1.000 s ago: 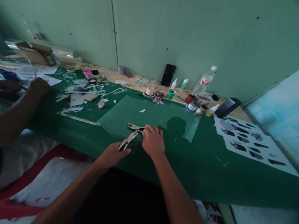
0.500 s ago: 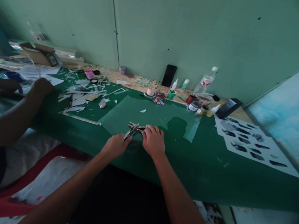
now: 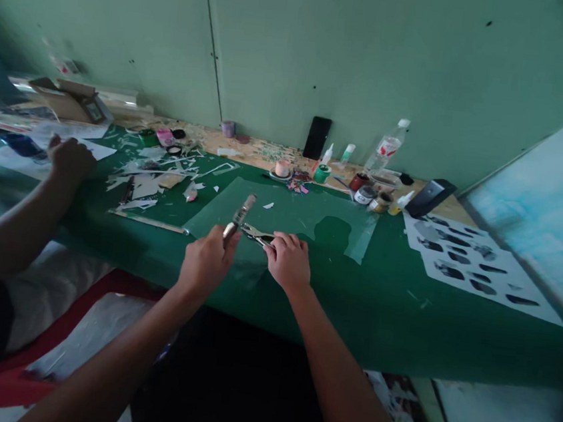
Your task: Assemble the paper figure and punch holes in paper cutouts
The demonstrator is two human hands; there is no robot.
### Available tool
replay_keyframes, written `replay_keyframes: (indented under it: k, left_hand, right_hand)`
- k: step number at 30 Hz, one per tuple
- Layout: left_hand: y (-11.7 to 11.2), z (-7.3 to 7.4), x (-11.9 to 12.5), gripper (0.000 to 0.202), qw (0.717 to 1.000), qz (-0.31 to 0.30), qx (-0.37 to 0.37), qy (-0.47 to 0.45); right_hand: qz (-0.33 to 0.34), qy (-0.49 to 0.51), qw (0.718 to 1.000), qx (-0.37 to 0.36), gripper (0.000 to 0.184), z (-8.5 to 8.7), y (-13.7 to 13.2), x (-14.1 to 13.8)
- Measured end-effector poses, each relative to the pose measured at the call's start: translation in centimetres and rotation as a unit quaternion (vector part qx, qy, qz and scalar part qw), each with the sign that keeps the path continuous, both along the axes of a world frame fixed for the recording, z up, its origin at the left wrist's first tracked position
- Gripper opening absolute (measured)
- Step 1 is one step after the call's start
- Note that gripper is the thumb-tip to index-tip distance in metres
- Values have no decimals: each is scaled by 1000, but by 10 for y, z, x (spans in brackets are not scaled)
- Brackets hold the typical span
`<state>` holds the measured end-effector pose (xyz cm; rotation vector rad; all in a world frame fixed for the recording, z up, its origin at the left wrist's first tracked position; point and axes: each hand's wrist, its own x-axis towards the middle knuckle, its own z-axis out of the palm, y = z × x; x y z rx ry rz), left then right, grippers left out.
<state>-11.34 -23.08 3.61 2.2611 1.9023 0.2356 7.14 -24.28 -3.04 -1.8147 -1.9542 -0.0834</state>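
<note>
My left hand (image 3: 205,263) is closed around the handle of a slim, metal-coloured tool (image 3: 244,212). Its flat end points up and away from me; blur hides its exact kind. My right hand (image 3: 289,260) grips the handles of metal pliers (image 3: 257,234), whose jaws point left, close beside the tool in my left hand. Both hands are above the near edge of a clear plastic sheet (image 3: 291,213) on the green work surface (image 3: 350,325). A dark, rounded shape (image 3: 332,235) shows on the sheet, to the right of my right hand.
On the left, a co-worker's hand (image 3: 70,156) rests over papers. Nearby lie plastic offcuts (image 3: 148,187). Along the back stand a phone (image 3: 317,137), paint jars (image 3: 364,195), a glue bottle (image 3: 402,202) and a water bottle (image 3: 387,148). White sheets with dark cut-outs (image 3: 481,269) lie right.
My left hand has drawn back slightly to the left and turned its tool upright, apart from the pliers. My right hand stays almost still. The co-worker's hand has shifted.
</note>
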Motion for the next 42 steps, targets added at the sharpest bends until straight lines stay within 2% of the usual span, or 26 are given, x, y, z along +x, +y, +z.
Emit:
replay_keyframes:
  k: [3, 7, 10, 13, 18, 21, 23, 25, 29, 33, 36, 40, 42]
  left_hand:
    - [0, -1, 3, 43, 998, -34, -55, 29]
    - [2, -2, 5, 49, 1000, -12, -11, 23]
    - [7, 0, 6, 43, 998, -29, -51, 35]
    - [11, 1, 6, 51, 999, -22, -23, 31]
    - [13, -6, 3, 45, 995, -59, -64, 46]
    - [13, -11, 0, 49, 997, -58, -39, 42]
    - [14, -13, -1, 42, 995, -80, -49, 44]
    - [15, -11, -1, 37, 992, -93, -65, 50]
    - [19, -2, 0, 50, 997, -59, -29, 50]
    - [21, 2, 3, 43, 991, -91, -82, 63]
    - [21, -1, 3, 50, 994, -75, -50, 62]
    - [19, -7, 1, 40, 989, -108, -73, 69]
    - [18, -8, 1, 44, 991, -104, -59, 64]
  right_hand:
    - [-1, 4, 1000, 3, 23, -1, 0, 0]
    - [0, 5, 1000, 4, 23, -2, -1, 0]
    - [-1, 4, 1000, 2, 24, -2, 0, 1]
    - [-3, 3, 1000, 3, 23, -3, 1, 1]
    - [-3, 3, 1000, 7, 22, -3, 2, 1]
    - [-3, 4, 1000, 7, 21, -4, 2, 1]
    - [-3, 5, 1000, 8, 21, -4, 2, 1]
    - [-4, 6, 1000, 8, 22, -4, 2, 1]
    - [-1, 7, 1000, 8, 22, -5, 2, 1]
    - [-3, 9, 1000, 9, 24, -5, 1, 2]
    - [-4, 8, 1000, 8, 22, -4, 1, 2]
    - [-2, 7, 1000, 7, 23, -3, 0, 2]
    - [-4, 7, 1000, 6, 24, -3, 0, 2]
